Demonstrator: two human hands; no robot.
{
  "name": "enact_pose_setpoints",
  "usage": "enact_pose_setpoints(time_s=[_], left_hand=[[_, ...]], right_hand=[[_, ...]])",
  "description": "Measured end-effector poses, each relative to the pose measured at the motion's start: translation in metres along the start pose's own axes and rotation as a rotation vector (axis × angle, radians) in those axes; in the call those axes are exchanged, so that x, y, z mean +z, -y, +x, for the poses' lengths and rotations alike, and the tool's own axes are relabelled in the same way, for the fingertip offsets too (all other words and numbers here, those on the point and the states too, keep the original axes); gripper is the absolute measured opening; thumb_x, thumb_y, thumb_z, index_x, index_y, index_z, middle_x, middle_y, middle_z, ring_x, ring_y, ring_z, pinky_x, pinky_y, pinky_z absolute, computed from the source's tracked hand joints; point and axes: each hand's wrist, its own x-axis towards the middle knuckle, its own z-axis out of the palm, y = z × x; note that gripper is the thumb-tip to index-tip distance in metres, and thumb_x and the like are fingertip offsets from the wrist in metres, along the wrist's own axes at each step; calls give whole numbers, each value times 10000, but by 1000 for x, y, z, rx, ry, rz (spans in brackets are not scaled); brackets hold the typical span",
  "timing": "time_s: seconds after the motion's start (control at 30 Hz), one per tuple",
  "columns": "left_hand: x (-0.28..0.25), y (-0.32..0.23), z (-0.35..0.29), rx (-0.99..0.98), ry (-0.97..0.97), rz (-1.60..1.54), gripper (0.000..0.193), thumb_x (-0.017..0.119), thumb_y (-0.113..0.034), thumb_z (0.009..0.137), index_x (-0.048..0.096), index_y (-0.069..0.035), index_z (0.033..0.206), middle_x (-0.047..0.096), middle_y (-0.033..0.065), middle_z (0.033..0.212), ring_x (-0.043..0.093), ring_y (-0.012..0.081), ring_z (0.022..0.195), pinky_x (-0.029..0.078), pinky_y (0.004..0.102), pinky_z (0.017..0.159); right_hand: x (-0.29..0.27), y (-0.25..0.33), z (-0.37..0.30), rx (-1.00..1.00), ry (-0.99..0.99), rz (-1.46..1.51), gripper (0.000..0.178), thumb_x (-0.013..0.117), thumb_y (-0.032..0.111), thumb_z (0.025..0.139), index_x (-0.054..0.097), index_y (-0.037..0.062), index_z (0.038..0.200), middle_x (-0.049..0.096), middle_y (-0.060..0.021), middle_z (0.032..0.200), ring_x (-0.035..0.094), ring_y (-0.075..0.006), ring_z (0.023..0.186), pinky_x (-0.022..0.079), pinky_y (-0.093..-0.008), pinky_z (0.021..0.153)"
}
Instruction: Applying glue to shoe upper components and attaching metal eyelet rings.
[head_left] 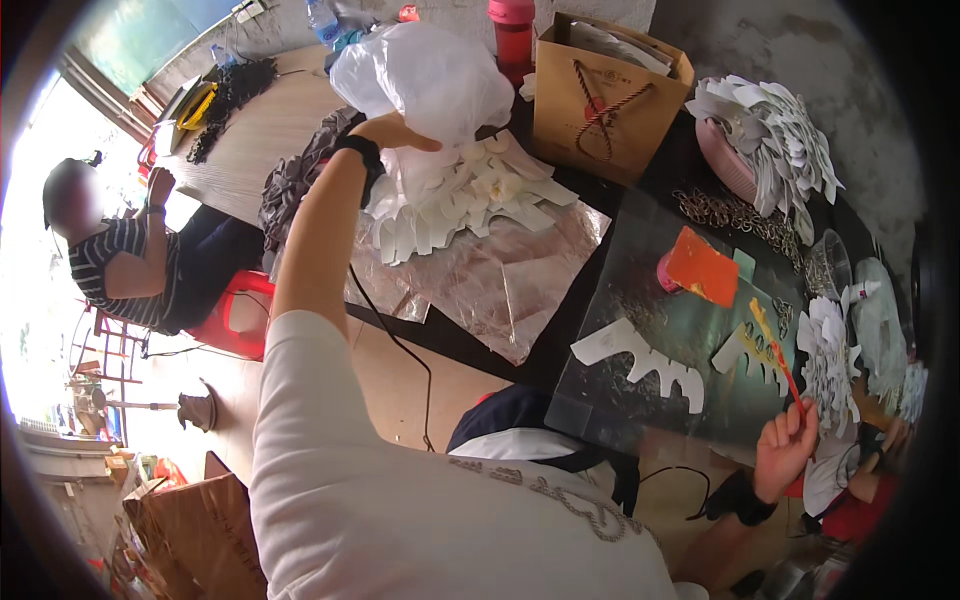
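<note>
My right hand [785, 450] is pinching the red stick [789, 382] between thumb and fingers, and its yellow-orange end is over the board [630, 290]. My left hand [398, 133] is at the lower edge of the plastic bag [425, 80], above the pile [455, 210] of white pieces. Its fingers look stretched, but I cannot tell if they grip something. On the board lie a white toothed strip [640, 362] and, near the stick's end, a yellow-smeared strip [735, 352].

What could go wrong, I think: my arms are spread wide, so if I look to the left, the stick may dip and put yellow in a wrong place. The pile is loose on the foil [510, 300], so a hasty pull could make the upper pieces slide.

About containers: the pink basket [722, 160] is heaped over its rim with white pieces, and some could fall if it is bumped. The paper bag [590, 120] holds papers, which stick out at the top. What is inside the plastic bag, I cannot tell.
</note>
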Motion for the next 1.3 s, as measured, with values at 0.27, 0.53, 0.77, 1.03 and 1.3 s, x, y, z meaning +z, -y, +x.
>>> enact_pose_setpoints(time_s=[0.27, 0.53, 0.77, 1.03, 1.3], left_hand=[[-2, 55, 56, 215, -196, 810, 471, 750, -346, 637, 682, -16, 966, 680, 172, 889, 648, 278, 862, 509, 345, 748], [-131, 39, -91, 16, -719, 418, 227, 551, -161, 822, 690, -45, 959, 676, 136, 899, 635, 285, 869, 490, 371, 793], [-201, 46, -135, 61, -412, 1407, 323, 480, -33, 822, 608, -51, 1118, 657, 172, 978, 608, 362, 957, 480, 375, 848], [-166, -12, 17, -106, -1155, 1207, 237, 471, -258, 892, 616, -115, 1014, 646, 171, 968, 640, 373, 895, 512, 467, 726], [-70, -77, 117, 526, -305, 1677, 128, 585, -148, 748, 709, -176, 767, 642, 19, 842, 614, 222, 904, 466, 375, 749]], right_hand=[[3, 2, 5, 17, -1, -31, 217, 370, 245, 1020, 468, 51, 1016, 367, -9, 642, 289, -79, 462, 288, -218, 413], [21, -7, 16, 78, 63, -40, 233, 342, 239, 1030, 453, 35, 1033, 365, -20, 664, 313, -96, 500, 327, -243, 464], [20, -4, 16, 61, 130, -62, 226, 345, 234, 1029, 454, 36, 1027, 362, -16, 649, 318, -95, 493, 321, -238, 455], [23, -6, 1, 21, 75, -60, 227, 328, 236, 1033, 445, 42, 1021, 373, -21, 644, 338, -95, 470, 329, -236, 438], [25, -11, -1, -44, -74, -89, 221, 313, 246, 1036, 431, 60, 1014, 383, -17, 640, 347, -85, 450, 330, -232, 409]])
